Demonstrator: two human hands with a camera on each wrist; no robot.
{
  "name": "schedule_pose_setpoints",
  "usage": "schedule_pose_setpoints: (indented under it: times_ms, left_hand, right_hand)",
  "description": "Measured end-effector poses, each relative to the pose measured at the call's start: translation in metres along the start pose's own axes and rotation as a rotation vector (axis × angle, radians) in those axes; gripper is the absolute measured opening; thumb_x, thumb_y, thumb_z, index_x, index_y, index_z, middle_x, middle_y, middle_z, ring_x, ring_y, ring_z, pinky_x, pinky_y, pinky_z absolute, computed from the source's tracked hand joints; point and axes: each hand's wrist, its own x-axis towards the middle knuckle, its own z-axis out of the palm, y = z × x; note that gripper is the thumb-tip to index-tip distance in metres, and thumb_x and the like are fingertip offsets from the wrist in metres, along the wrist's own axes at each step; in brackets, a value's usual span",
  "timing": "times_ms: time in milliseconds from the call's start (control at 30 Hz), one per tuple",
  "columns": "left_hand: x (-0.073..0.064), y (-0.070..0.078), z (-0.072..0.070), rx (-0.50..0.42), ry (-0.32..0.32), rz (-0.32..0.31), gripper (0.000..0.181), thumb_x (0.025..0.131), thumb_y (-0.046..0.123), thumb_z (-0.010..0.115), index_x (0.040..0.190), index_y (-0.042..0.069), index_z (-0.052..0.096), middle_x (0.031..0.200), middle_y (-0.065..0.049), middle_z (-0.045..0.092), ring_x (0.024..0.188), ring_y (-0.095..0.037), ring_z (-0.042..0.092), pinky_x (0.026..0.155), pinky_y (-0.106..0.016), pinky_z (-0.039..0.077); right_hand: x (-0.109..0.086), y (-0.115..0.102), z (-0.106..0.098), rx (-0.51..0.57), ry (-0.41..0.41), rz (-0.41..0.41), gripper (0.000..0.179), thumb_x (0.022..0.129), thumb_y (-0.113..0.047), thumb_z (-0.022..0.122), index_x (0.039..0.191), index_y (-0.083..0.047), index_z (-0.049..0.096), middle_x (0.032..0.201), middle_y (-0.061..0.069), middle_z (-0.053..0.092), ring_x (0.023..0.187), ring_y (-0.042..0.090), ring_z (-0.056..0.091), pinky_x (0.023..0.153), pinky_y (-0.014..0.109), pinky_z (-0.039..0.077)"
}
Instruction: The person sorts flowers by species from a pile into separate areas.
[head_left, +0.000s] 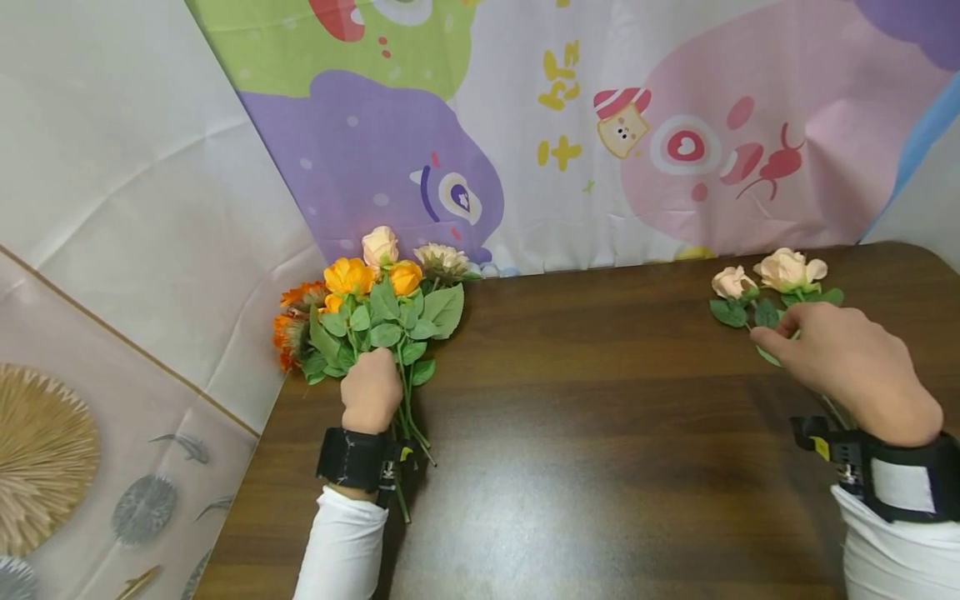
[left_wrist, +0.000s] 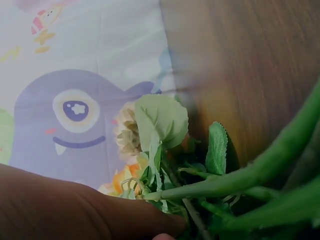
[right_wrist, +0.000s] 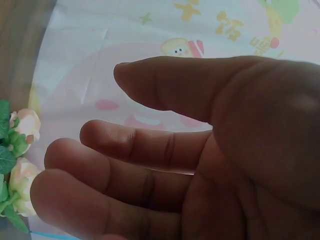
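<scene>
My left hand (head_left: 371,390) grips the green stems (head_left: 407,417) of an artificial flower bunch at the table's left. Orange flowers (head_left: 348,277), a peach rose (head_left: 380,246), a cream bloom (head_left: 442,260) and red-orange flowers (head_left: 288,337) top this bunch among green leaves. In the left wrist view, thick stems (left_wrist: 225,184) pass beside the thumb side of the hand. At the right, my right hand (head_left: 855,367) hovers over a peach flower sprig (head_left: 791,271) lying on the table. The right wrist view shows its fingers (right_wrist: 130,145) apart from the thumb, with nothing between them.
A dark brown wooden table (head_left: 570,400) lies under both hands. Behind it hangs a cartoon-printed cloth (head_left: 555,217) reaching the table's back edge. To the left, a pale patterned cloth (head_left: 112,442) borders the table.
</scene>
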Motion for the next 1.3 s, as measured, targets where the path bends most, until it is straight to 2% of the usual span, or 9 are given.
schedule_pose_setpoints:
  times_ms: [133, 267, 400, 500, 700, 833, 1067, 1167, 1300]
  left_hand:
    - [0.000, -0.001, -0.002, -0.008, -0.003, -0.005, 0.031, 0.088, -0.004, 0.045, 0.059, 0.003, 0.055, 0.055, -0.017, 0.055, 0.042, -0.028, 0.050, 0.037, -0.037, 0.040]
    - [0.000, 0.000, -0.003, -0.010, 0.004, -0.007, 0.031, 0.089, -0.003, 0.045, 0.060, 0.002, 0.054, 0.056, -0.017, 0.054, 0.042, -0.028, 0.050, 0.037, -0.037, 0.038]
    - [0.001, 0.004, 0.001, -0.020, 0.078, -0.001, 0.029, 0.089, 0.003, 0.048, 0.061, 0.002, 0.052, 0.054, -0.016, 0.052, 0.040, -0.028, 0.048, 0.035, -0.038, 0.039]
    - [0.001, 0.008, 0.005, -0.032, 0.108, 0.023, 0.033, 0.089, 0.005, 0.048, 0.055, 0.006, 0.046, 0.048, -0.010, 0.043, 0.036, -0.023, 0.042, 0.031, -0.034, 0.033]
    - [0.000, 0.010, 0.009, -0.114, 0.058, 0.075, 0.034, 0.087, -0.005, 0.044, 0.056, 0.007, 0.044, 0.047, -0.003, 0.033, 0.035, -0.017, 0.036, 0.032, -0.028, 0.026]
    - [-0.002, 0.007, 0.006, -0.164, 0.058, 0.111, 0.032, 0.087, -0.007, 0.044, 0.058, 0.006, 0.044, 0.049, -0.003, 0.030, 0.036, -0.017, 0.035, 0.034, -0.027, 0.027]
    - [-0.006, 0.007, -0.006, -0.183, 0.089, 0.147, 0.043, 0.086, -0.008, 0.040, 0.057, 0.018, 0.022, 0.055, 0.003, 0.015, 0.040, -0.013, 0.020, 0.037, -0.027, 0.020]
    - [-0.009, 0.009, -0.010, -0.193, 0.107, 0.165, 0.044, 0.087, -0.007, 0.038, 0.058, 0.019, 0.020, 0.056, 0.003, 0.012, 0.042, -0.012, 0.016, 0.038, -0.027, 0.018]
    - [-0.011, 0.010, -0.012, -0.212, 0.127, 0.206, 0.045, 0.090, -0.004, 0.040, 0.056, 0.018, 0.022, 0.053, 0.003, 0.014, 0.038, -0.013, 0.020, 0.038, -0.026, 0.020]
  right_hand:
    - [0.001, 0.000, 0.001, -0.003, -0.002, -0.009, 0.057, 0.087, -0.055, 0.049, 0.095, 0.000, 0.060, 0.077, 0.020, 0.064, 0.067, 0.037, 0.057, 0.043, 0.050, 0.043]
    - [0.002, -0.001, 0.001, -0.004, -0.003, -0.016, 0.058, 0.087, -0.056, 0.049, 0.096, 0.001, 0.060, 0.078, 0.020, 0.064, 0.068, 0.039, 0.057, 0.044, 0.051, 0.044]
    - [0.003, -0.001, 0.002, -0.006, -0.004, -0.016, 0.058, 0.087, -0.054, 0.050, 0.095, 0.002, 0.060, 0.076, 0.019, 0.064, 0.067, 0.036, 0.057, 0.043, 0.050, 0.044]
    - [0.002, -0.003, 0.002, -0.003, -0.006, -0.018, 0.057, 0.088, -0.053, 0.050, 0.095, 0.003, 0.060, 0.073, 0.016, 0.063, 0.065, 0.034, 0.057, 0.043, 0.048, 0.043]
    - [0.002, -0.005, 0.003, 0.002, -0.022, -0.017, 0.057, 0.088, -0.053, 0.049, 0.096, 0.003, 0.058, 0.071, 0.013, 0.061, 0.063, 0.030, 0.055, 0.042, 0.044, 0.042]
    - [0.002, -0.004, 0.004, 0.000, -0.028, -0.025, 0.059, 0.087, -0.055, 0.049, 0.096, 0.002, 0.058, 0.070, 0.012, 0.061, 0.063, 0.030, 0.055, 0.042, 0.044, 0.042]
    - [0.005, -0.003, 0.006, -0.008, -0.019, -0.035, 0.062, 0.085, -0.061, 0.048, 0.095, -0.001, 0.059, 0.073, 0.014, 0.063, 0.065, 0.032, 0.056, 0.042, 0.046, 0.042]
    - [0.005, -0.003, 0.007, -0.010, -0.016, -0.035, 0.061, 0.085, -0.061, 0.048, 0.095, -0.001, 0.059, 0.073, 0.013, 0.063, 0.065, 0.032, 0.056, 0.042, 0.046, 0.042]
    - [0.005, -0.003, 0.009, -0.010, -0.008, -0.039, 0.062, 0.084, -0.062, 0.048, 0.094, -0.002, 0.059, 0.076, 0.015, 0.064, 0.067, 0.035, 0.057, 0.043, 0.048, 0.042]
